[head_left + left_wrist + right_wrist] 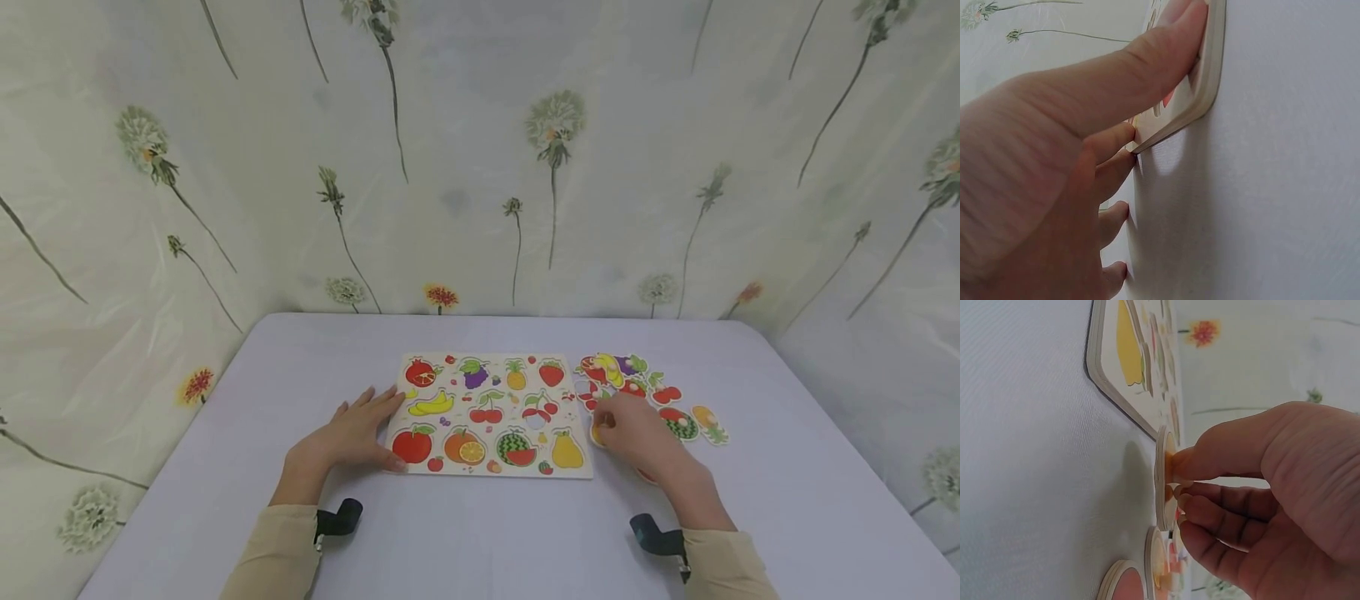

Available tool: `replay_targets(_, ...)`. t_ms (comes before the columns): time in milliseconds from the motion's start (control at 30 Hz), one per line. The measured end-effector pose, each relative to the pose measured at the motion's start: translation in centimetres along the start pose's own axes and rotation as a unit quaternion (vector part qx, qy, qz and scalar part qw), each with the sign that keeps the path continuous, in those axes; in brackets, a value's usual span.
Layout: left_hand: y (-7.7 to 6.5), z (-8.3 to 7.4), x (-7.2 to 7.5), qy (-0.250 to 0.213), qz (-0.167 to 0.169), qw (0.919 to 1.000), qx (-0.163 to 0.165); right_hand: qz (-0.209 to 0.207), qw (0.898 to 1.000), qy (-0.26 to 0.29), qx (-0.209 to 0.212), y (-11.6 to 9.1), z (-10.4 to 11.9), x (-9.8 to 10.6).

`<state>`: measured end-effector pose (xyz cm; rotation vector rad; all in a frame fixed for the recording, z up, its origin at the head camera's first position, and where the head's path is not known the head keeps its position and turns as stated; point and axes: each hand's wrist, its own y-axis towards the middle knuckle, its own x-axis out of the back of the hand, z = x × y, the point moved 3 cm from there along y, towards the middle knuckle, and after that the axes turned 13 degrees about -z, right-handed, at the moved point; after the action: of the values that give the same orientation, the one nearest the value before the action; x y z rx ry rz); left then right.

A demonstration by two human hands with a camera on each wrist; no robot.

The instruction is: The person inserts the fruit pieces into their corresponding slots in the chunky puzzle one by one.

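Note:
My left hand [348,433] is spread beside the left edge of a pale fruit puzzle board [517,476]. In the left wrist view, its thumb [1154,56] rests on the board's corner, with two fingertips at the edge. My right hand [637,429], right of the board, pinches a flat puzzle piece with orange colouring [1163,459] between thumb and fingertips. The piece's picture is mostly hidden by the fingers. Its edge faces the table, with a shadow beside it. Fruits show across the board, among them a red apple [412,446] and a pear [567,450].
Loose fruit pieces are heaped right of the board: bananas [611,373], cherries [664,393], a watermelon [680,425] and a pineapple [712,427] among them. A white cloth [480,542] covers the table. A dandelion-print curtain [450,233] stands behind.

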<state>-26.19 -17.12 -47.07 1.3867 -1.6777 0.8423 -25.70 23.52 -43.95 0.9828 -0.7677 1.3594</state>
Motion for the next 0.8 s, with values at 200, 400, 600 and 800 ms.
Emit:
replay_targets(200,0.0,0.1,-0.1,0.0,-0.001,1.0,0.001,-0.004,1.0,0.007,0.01,0.0,0.4,0.1)
replay_targets(400,0.0,-0.1,0.0,-0.001,0.0,1.0,0.004,-0.002,1.0,0.02,0.008,-0.1,1.0,0.2)
replay_targets(600,0.0,-0.2,0.3,0.001,0.003,1.0,0.002,-0.003,1.0,0.021,0.017,-0.3,1.7,0.5)
replay_targets(800,0.1,-0.1,0.1,0.004,0.003,1.0,-0.002,0.002,1.0,0.01,0.024,-0.4,2.4,0.4)
